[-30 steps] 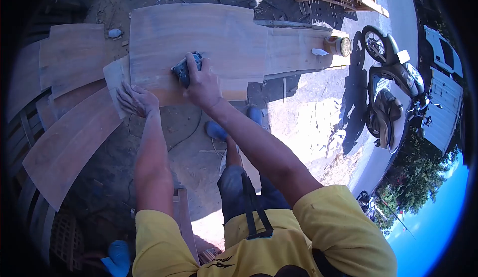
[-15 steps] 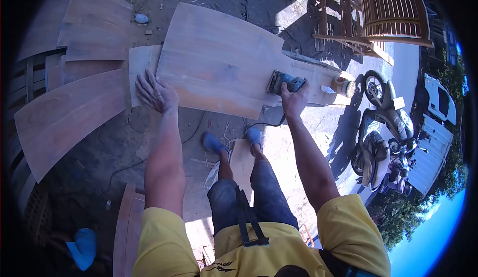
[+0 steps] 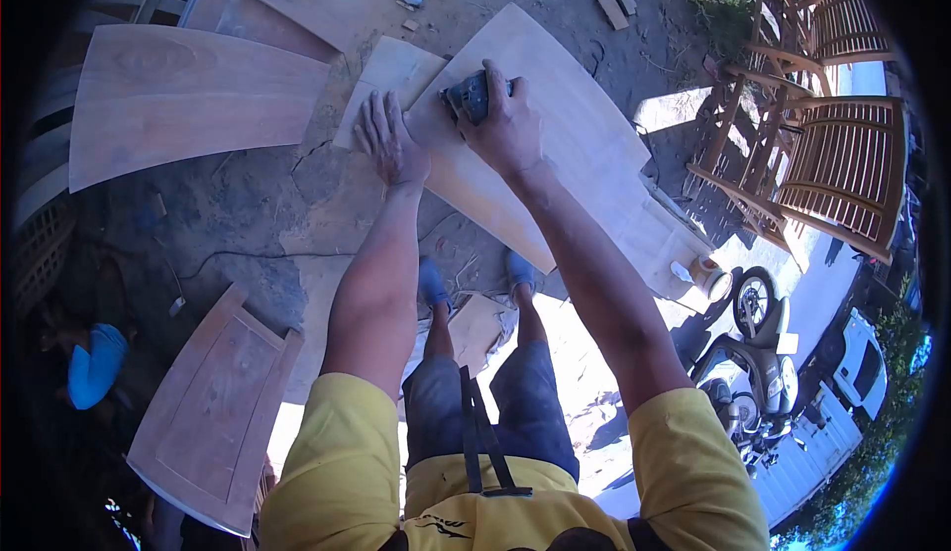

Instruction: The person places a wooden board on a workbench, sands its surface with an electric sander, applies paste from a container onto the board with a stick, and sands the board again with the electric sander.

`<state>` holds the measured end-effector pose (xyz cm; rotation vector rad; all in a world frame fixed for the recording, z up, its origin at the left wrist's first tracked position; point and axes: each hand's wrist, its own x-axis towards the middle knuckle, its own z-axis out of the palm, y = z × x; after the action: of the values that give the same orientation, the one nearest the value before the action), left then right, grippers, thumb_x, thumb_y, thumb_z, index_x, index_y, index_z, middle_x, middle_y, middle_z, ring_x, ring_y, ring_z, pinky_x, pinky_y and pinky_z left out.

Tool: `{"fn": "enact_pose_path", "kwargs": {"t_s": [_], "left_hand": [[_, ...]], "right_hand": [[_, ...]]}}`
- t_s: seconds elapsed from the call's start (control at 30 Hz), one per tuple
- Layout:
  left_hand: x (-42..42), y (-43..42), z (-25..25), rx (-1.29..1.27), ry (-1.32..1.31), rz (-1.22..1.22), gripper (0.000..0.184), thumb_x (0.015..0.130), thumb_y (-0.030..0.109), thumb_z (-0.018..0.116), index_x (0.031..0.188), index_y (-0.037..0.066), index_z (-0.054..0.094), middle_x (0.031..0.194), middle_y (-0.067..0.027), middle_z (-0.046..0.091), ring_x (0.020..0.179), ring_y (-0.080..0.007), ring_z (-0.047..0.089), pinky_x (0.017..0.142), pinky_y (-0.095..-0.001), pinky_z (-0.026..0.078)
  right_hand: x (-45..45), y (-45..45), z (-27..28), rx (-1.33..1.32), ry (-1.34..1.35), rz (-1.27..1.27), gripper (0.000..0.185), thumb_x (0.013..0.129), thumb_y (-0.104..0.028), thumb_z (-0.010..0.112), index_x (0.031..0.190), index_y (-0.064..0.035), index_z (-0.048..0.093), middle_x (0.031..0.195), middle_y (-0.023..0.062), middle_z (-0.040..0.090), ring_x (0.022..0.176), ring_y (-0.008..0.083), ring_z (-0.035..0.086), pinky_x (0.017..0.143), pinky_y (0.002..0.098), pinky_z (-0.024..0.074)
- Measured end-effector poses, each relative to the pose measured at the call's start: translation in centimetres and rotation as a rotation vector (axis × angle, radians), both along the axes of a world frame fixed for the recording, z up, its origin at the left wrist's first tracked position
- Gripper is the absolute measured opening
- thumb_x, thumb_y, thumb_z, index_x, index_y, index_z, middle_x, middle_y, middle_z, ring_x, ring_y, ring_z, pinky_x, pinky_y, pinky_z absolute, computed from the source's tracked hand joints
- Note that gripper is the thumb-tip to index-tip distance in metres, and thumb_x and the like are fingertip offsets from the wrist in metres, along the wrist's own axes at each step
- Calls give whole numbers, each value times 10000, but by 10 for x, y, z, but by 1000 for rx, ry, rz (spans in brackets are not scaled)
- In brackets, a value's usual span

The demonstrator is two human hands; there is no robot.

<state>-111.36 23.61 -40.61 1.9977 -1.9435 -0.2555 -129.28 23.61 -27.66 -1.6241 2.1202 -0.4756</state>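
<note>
My right hand (image 3: 503, 133) is wrapped over an electric sander (image 3: 470, 99) that sits on a large wooden panel (image 3: 575, 125). Near the panel's left edge, my left hand (image 3: 396, 150) lies with its fingers stretched out. Its fingertips reach over the pale board (image 3: 391, 68) underneath, and its palm is beside the panel's edge. The sander is close to my left hand, toward the panel's left end. My right fingers hide part of the tool.
Curved wooden panels (image 3: 198, 96) lie at left, with a framed panel (image 3: 213, 402) below. A can (image 3: 709, 279) stands at the bench's right end. Slatted wooden chairs (image 3: 842, 165), a motorcycle (image 3: 748, 353) and a truck (image 3: 807, 442) are at right. Another person's blue clothing (image 3: 96, 365) shows lower left.
My right hand has moved the sander from the panel's right part to its left end. The view has turned, so the panel appears more slanted. My left hand stays at the left edge.
</note>
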Motion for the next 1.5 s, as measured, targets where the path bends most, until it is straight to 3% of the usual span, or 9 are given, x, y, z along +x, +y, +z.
{"fn": "enact_pose_path", "kwargs": {"t_s": [0.2, 0.23, 0.4, 0.6, 0.8, 0.97, 1.13, 1.23, 1.5], "left_hand": [[1, 4, -1, -132, 162, 117, 497, 1097, 179, 483, 1587, 104, 450, 1668, -184, 374, 1577, -424, 308, 1280, -667, 181], [1, 7, 2, -140, 163, 182, 501, 1091, 167, 496, 1587, 111, 449, 1673, -193, 361, 1579, -432, 304, 1273, -676, 193], [9, 2, -3, -63, 168, 325, 594, 1089, 213, 531, 1652, 147, 353, 1717, -216, 295, 1614, -431, 236, 1284, -655, 206], [34, 98, 28, 57, 378, 300, 715, 1082, 345, 581, 1699, 165, 267, 1737, -265, 218, 1605, -497, 200, 1285, -676, 165], [60, 398, 10, 635, 241, 321, 817, 1022, 383, 669, 1700, 178, 262, 1743, -243, 215, 1600, -492, 219, 1278, -667, 214], [73, 536, 104, 1736, 167, 413, 1215, 829, 600, 809, 1737, 213, 101, 1747, -250, 206, 1583, -516, 270, 1233, -652, 344], [63, 544, 115, 1664, 277, 435, 1440, 743, 557, 899, 1720, 121, -65, 1663, -330, 348, 1441, -576, 470, 1180, -588, 446], [56, 542, 109, 1562, 106, 496, 1371, 738, 498, 913, 1720, 110, 38, 1512, -388, 465, 1272, -515, 637, 1086, -566, 529], [72, 541, 105, 1446, 7, 467, 1253, 751, 445, 919, 1691, 96, 167, 1488, -352, 478, 1223, -489, 660, 1052, -537, 555]], "right_hand": [[-14, 69, -3, -50, 15, 315, 846, 819, -279, 870, 1558, -166, 474, 1197, 228, 595, 883, 450, 736, 711, 551, 636], [-28, 91, -3, -88, 76, 399, 880, 818, -235, 864, 1568, -55, 440, 1160, 207, 613, 938, 404, 716, 665, 506, 647], [-66, 143, -4, -37, 100, 383, 857, 820, -221, 862, 1547, -38, 446, 1163, 219, 601, 907, 416, 713, 652, 510, 644], [7, 49, -7, -51, 76, 411, 948, 785, -295, 860, 1605, -152, 406, 1205, 233, 575, 837, 439, 730, 687, 540, 647], [74, -56, -15, -149, 53, 422, 858, 825, -352, 813, 1571, -173, 430, 1148, 292, 624, 815, 497, 717, 742, 581, 625], [51, -22, -7, -70, 80, 443, 866, 831, -360, 818, 1580, -180, 422, 1151, 275, 627, 841, 498, 717, 740, 577, 626], [-22, 80, 0, -12, 91, 401, 853, 832, -287, 856, 1561, -128, 442, 1167, 235, 621, 891, 457, 719, 732, 547, 634], [-68, 152, 3, 2, 118, 363, 863, 832, -301, 877, 1552, -96, 448, 1191, 223, 606, 931, 434, 708, 715, 533, 630], [-85, 193, 3, 40, 158, 198, 880, 832, -316, 883, 1562, -103, 440, 1191, 218, 606, 942, 441, 704, 724, 536, 615]]}}
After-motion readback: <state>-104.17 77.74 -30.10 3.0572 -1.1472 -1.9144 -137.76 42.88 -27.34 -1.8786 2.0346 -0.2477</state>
